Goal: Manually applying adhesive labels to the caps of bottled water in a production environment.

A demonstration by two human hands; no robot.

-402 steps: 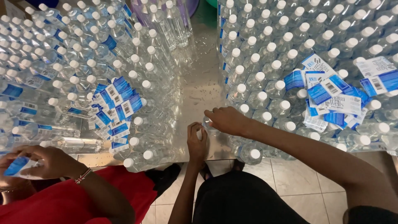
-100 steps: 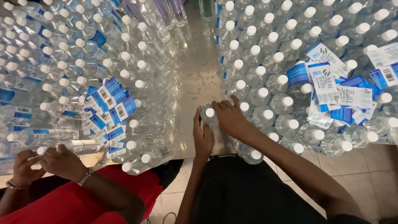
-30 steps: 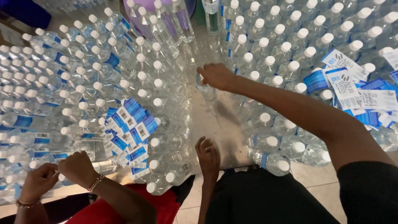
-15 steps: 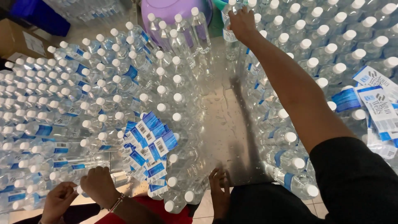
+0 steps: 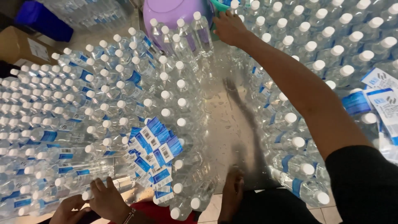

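A co-worker's hands (image 5: 97, 203) handle a lying bottle (image 5: 99, 188) beside a label stack (image 5: 154, 155). The left hand (image 5: 234, 186) rests flat, grip spread, on the wet worktop (image 5: 226, 124). The right hand (image 5: 229, 28) reaches among upright water-filled bottles (image 5: 290, 41) by the purple basin (image 5: 170, 10); its grip cannot be told.

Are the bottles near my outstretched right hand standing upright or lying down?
Upright: the bottles by the right hand show their white caps from above.
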